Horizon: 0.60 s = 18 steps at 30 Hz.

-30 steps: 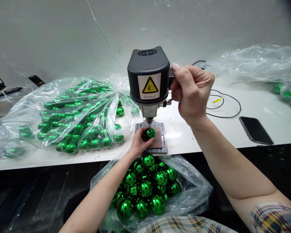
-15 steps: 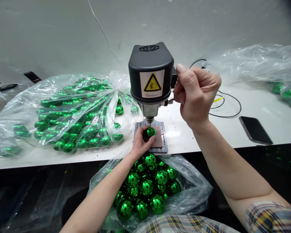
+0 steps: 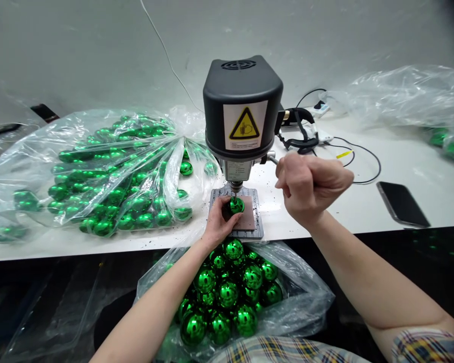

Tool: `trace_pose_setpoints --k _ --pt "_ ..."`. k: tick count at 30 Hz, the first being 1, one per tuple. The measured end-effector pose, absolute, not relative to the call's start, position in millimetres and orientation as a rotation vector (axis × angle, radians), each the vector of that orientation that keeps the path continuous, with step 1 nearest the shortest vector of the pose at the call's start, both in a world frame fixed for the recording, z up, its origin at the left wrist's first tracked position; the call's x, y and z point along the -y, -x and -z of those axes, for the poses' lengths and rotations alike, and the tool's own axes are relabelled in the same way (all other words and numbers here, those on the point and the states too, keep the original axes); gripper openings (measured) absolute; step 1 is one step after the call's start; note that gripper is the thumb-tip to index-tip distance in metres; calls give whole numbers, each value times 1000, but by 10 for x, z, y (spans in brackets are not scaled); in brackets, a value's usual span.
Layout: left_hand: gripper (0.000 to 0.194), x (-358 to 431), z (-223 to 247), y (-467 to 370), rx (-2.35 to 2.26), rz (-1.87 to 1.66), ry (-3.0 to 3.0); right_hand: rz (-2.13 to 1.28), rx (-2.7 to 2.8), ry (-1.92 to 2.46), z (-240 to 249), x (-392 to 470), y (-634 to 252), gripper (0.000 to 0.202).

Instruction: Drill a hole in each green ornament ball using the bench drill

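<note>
A black-topped drill press (image 3: 243,106) with a yellow warning label stands on the white table. Under its bit, my left hand (image 3: 220,218) grips a shiny green ball (image 3: 236,205) between thumb and fingers. The ball sits over a brownish square pad on the grey base plate (image 3: 259,228); the bit's tip meets the top of the ball, though whether it has gone in I cannot tell. My right hand (image 3: 313,185) is closed around the end of the press's lever (image 3: 272,157), to the right of the machine head; its fingers hide the lever's end.
An open clear bag of green balls (image 3: 227,295) lies in my lap below the table edge. A tied bag of green balls (image 3: 117,176) fills the table's left. On the right are a phone (image 3: 403,204), black cables, a head strap (image 3: 300,132) and another plastic bag (image 3: 397,98).
My right hand has come down with the lever, from beside the machine head to a lower place. The machine head appears slightly larger and shifted. My left hand still holds the ball.
</note>
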<state>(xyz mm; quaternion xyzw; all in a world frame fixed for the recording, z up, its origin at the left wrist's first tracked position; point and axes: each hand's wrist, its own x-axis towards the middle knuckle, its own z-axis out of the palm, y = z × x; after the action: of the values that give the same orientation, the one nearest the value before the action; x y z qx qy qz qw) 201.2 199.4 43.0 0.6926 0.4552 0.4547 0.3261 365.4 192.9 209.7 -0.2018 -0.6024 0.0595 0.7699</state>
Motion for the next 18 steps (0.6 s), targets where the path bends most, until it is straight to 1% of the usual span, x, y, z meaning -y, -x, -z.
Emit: trace_pose_setpoints --k 9,12,15,18 --pt "42 -1983 -491 -2002 -1131 -1205 -1784 88 1527 93 -1809 -2032 -3750 42" --pt "42 -1981 -492 -2006 -1120 -1207 -1752 98 1579 63 -1831 -2012 -3731 43" --pt "43 -2011 -473 -2034 -1106 -1209 -1709 -42 1384 321 -2091 -2005 -3678 44" --pt "47 -2014 -549 -2024 -1189 -1203 -1641 -368 1173 549 -2482 -2133 -3669 43"
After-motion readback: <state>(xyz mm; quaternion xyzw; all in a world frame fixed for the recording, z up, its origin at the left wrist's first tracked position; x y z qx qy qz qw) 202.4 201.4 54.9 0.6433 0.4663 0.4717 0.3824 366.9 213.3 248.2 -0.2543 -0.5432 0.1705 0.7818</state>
